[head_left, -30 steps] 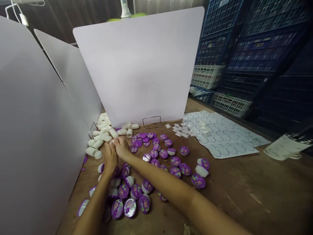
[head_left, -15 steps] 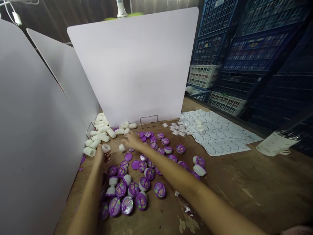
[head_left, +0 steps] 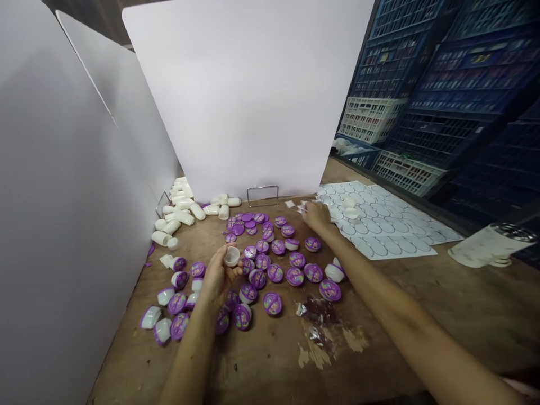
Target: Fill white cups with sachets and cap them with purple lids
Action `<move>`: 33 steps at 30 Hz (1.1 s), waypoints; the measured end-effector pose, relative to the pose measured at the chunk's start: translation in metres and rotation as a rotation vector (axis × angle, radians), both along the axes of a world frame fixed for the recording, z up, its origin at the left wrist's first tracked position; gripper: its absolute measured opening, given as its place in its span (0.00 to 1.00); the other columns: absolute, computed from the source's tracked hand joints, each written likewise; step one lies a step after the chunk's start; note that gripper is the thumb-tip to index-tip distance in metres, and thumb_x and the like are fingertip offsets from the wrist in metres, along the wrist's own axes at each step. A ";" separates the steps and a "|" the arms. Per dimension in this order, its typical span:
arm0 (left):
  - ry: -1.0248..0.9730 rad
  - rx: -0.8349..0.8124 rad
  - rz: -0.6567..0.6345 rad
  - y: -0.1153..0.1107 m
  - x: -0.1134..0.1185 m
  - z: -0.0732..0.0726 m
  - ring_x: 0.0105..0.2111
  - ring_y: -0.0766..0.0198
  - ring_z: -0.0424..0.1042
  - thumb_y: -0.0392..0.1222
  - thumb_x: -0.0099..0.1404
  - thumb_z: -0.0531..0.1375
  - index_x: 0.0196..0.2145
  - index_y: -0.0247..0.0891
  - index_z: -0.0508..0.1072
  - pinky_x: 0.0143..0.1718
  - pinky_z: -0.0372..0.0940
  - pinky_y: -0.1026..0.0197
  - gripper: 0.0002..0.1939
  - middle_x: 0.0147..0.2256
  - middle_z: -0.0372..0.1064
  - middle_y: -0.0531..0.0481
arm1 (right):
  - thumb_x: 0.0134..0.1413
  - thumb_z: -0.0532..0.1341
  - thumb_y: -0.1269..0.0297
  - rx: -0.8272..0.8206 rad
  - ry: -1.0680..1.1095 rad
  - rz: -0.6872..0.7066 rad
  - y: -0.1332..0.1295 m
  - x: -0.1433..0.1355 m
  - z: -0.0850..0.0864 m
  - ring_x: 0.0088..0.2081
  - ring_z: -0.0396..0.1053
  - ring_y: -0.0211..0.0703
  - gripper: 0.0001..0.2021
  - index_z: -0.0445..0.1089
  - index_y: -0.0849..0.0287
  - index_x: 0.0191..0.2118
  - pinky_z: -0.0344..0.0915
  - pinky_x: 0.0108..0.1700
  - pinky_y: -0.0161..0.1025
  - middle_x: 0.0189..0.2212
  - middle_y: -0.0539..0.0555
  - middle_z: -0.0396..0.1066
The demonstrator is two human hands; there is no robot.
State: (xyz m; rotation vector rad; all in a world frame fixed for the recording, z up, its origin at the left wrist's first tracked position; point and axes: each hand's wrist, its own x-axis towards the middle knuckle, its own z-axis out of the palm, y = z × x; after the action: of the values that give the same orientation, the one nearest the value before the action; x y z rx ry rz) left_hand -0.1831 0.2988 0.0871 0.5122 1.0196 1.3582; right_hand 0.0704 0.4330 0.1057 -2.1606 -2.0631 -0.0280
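The left hand (head_left: pixel 219 277) holds a small round white plastic cup (head_left: pixel 232 256) upright, its open mouth up, among white cups with purple printed lids (head_left: pixel 275 273) spread over the middle of the brown wooden table (head_left: pixel 261 360). The right hand (head_left: pixel 317 216), fingers bent close together, reaches to the small clear packets (head_left: pixel 290 203) near the table's far edge, beside white sheets printed with ovals (head_left: pixel 390 225); whether it grips one, I cannot tell.
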 end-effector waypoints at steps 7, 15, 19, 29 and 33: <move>-0.004 0.183 -0.061 -0.025 0.047 -0.014 0.21 0.71 0.65 0.52 0.55 0.66 0.40 0.38 0.67 0.19 0.61 0.69 0.21 0.26 0.66 0.56 | 0.55 0.57 0.74 0.039 0.790 0.762 -0.115 -0.085 -0.001 0.38 0.68 0.42 0.08 0.74 0.59 0.33 0.63 0.42 0.39 0.34 0.53 0.70; 0.124 0.171 0.095 -0.043 0.031 -0.020 0.18 0.73 0.63 0.45 0.54 0.65 0.36 0.39 0.69 0.12 0.51 0.71 0.14 0.31 0.70 0.53 | 0.57 0.57 0.70 -0.248 0.416 0.288 -0.185 -0.026 -0.026 0.34 0.73 0.49 0.05 0.71 0.57 0.37 0.61 0.35 0.39 0.30 0.58 0.74; 0.070 0.126 0.043 -0.047 0.034 -0.025 0.16 0.74 0.60 0.44 0.52 0.66 0.34 0.38 0.68 0.10 0.48 0.71 0.14 0.29 0.69 0.53 | 0.56 0.57 0.73 -0.407 0.070 0.169 -0.202 -0.012 -0.056 0.38 0.75 0.53 0.07 0.70 0.60 0.38 0.59 0.32 0.39 0.34 0.64 0.76; -0.023 0.181 -0.032 -0.066 0.053 -0.030 0.19 0.70 0.61 0.60 0.58 0.63 0.37 0.40 0.69 0.16 0.55 0.69 0.21 0.23 0.63 0.55 | 0.54 0.58 0.57 -0.220 1.293 0.349 -0.175 -0.083 -0.027 0.17 0.61 0.39 0.07 0.66 0.54 0.30 0.57 0.21 0.36 0.17 0.46 0.63; 0.019 0.203 0.086 -0.068 0.032 -0.028 0.23 0.69 0.66 0.56 0.57 0.65 0.38 0.41 0.70 0.19 0.57 0.68 0.19 0.28 0.68 0.53 | 0.50 0.58 0.68 -0.148 1.118 0.551 -0.163 -0.127 -0.024 0.22 0.62 0.39 0.04 0.65 0.55 0.26 0.59 0.26 0.36 0.19 0.47 0.62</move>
State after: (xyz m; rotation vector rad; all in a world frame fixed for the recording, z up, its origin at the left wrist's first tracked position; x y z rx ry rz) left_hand -0.1513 0.2312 0.0594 0.6391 0.9329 1.5459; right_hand -0.0571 0.2698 0.0820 -1.0655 -1.8014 1.1188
